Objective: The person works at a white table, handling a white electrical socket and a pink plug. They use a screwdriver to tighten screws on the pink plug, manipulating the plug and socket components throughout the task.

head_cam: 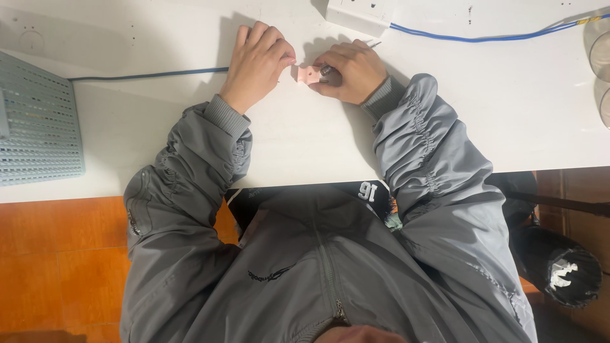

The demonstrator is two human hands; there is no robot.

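Left hand pinching small pink flat piece — right hand clasping thin metal tool, smooth white table

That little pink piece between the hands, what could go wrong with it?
The small pink piece is pinched only at its edges by the left hand and right hand, so it might slip onto the white table. The right hand also seems to hold a thin metal tool; it could poke a finger. An elbow might snag the blue cable.
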